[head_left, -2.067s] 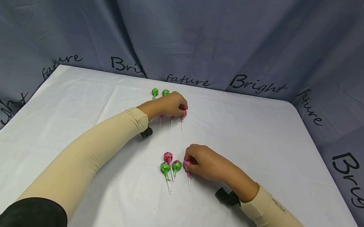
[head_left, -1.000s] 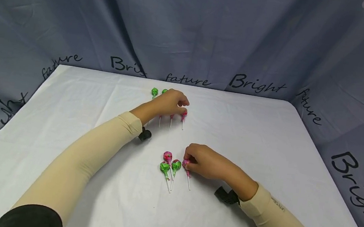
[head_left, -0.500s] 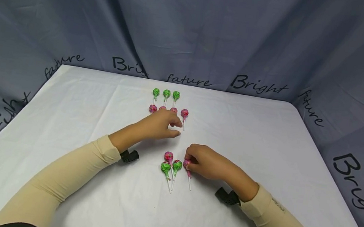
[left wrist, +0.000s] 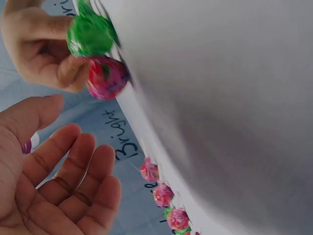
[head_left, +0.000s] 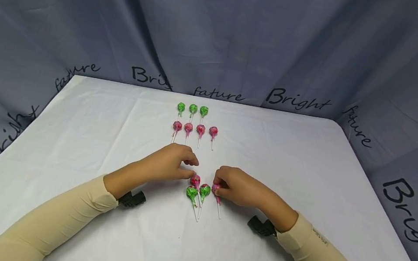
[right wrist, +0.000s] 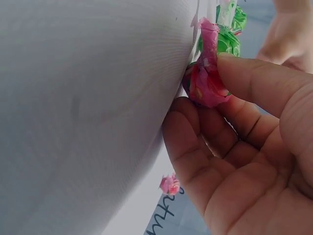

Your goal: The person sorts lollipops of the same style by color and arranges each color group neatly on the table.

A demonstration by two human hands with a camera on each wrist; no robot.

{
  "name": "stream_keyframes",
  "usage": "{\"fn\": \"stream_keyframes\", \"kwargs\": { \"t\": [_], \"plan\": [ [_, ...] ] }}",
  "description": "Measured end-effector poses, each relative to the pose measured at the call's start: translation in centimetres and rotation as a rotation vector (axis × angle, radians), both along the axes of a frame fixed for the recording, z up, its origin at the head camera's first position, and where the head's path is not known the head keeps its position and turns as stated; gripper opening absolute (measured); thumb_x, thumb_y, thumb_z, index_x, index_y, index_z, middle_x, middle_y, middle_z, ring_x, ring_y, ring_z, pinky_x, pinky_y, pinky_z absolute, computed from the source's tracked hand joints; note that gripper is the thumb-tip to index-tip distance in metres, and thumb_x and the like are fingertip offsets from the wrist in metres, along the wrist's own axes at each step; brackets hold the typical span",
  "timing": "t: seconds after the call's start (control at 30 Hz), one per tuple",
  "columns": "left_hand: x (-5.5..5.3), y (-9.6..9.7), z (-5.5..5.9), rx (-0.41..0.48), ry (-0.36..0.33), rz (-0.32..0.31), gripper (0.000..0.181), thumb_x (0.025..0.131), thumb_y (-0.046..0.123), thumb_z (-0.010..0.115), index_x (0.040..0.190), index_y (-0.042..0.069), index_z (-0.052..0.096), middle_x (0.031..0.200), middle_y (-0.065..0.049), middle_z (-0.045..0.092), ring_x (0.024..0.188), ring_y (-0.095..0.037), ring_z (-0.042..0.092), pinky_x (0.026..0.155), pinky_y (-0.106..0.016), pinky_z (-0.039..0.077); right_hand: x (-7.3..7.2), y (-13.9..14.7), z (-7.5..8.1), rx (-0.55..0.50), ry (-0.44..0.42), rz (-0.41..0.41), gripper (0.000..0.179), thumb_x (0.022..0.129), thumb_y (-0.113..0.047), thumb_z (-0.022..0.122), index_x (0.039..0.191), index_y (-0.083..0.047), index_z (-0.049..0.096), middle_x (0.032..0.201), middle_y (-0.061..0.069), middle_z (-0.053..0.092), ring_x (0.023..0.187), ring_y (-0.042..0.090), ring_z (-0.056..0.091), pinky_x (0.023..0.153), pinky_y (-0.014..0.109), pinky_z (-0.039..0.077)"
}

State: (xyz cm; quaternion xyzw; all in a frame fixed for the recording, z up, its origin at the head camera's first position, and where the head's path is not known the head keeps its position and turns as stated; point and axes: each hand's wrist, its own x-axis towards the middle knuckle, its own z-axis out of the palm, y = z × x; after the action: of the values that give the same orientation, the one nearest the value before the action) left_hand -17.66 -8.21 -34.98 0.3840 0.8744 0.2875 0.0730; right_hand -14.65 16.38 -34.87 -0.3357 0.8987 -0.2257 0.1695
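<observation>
My right hand (head_left: 239, 186) pinches a pink lollipop (right wrist: 208, 85) by its wrapped head, the stick pointing toward me on the white table. To its left lies a small group: a pink lollipop (head_left: 195, 180) and two green lollipops, one at the left (head_left: 191, 192) and one closer to the right hand (head_left: 204, 190). My left hand (head_left: 167, 162) hovers just left of that group, fingers loosely bent and thumb apart, with nothing between them. Its thumb tip comes right up to the pink head in the head view. The left wrist view shows the palm (left wrist: 63, 191) bare.
Farther back lies a row of pink lollipops (head_left: 200, 129), with three green lollipops (head_left: 193, 109) in a row behind it. A grey printed curtain (head_left: 244, 42) hangs along the far edge of the white tablecloth (head_left: 289, 150).
My left hand has let go of the rightmost pink lollipop in the back row and come back toward me, beside the near group. The right hand has kept its place and its pinch.
</observation>
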Motion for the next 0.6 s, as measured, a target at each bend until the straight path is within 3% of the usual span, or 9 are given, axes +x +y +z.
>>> {"fn": "stream_keyframes", "kwargs": {
  "t": [0.23, 0.4, 0.6],
  "plan": [
    [2.0, -0.3, 0.6, -0.026, -0.035, -0.066, 0.007, 0.085, 0.017, 0.077, 0.089, 0.014, 0.073, 0.087, 0.0, 0.065, 0.084, -0.019, 0.06, 0.076, -0.029, 0.049, 0.0, 0.0, 0.0, -0.002, 0.001, -0.003, 0.014, 0.091, -0.008, 0.071, 0.085, -0.011, 0.059, 0.077, -0.004, 0.048, 0.072, 0.01, 0.046, 0.064, 0.026, 0.04],
    [2.6, -0.1, 0.6, -0.049, -0.056, -0.102, 0.009, 0.084, 0.017, 0.078, 0.09, 0.013, 0.073, 0.087, 0.002, 0.065, 0.082, -0.017, 0.06, 0.074, -0.026, 0.049, 0.1, 0.0, 0.0, 0.002, -0.003, -0.01, 0.014, 0.091, -0.008, 0.072, 0.085, -0.011, 0.059, 0.078, -0.004, 0.048, 0.072, 0.01, 0.046, 0.064, 0.026, 0.04],
    [3.0, 0.2, 0.2, -0.078, -0.047, -0.104, 0.01, 0.083, 0.016, 0.079, 0.091, 0.013, 0.074, 0.086, 0.004, 0.064, 0.079, -0.015, 0.06, 0.072, -0.025, 0.048, 0.1, 0.0, 0.0, 0.002, -0.002, -0.007, 0.014, 0.091, -0.009, 0.072, 0.086, -0.011, 0.059, 0.079, -0.005, 0.049, 0.073, 0.01, 0.046, 0.064, 0.026, 0.041]
  ]
}}
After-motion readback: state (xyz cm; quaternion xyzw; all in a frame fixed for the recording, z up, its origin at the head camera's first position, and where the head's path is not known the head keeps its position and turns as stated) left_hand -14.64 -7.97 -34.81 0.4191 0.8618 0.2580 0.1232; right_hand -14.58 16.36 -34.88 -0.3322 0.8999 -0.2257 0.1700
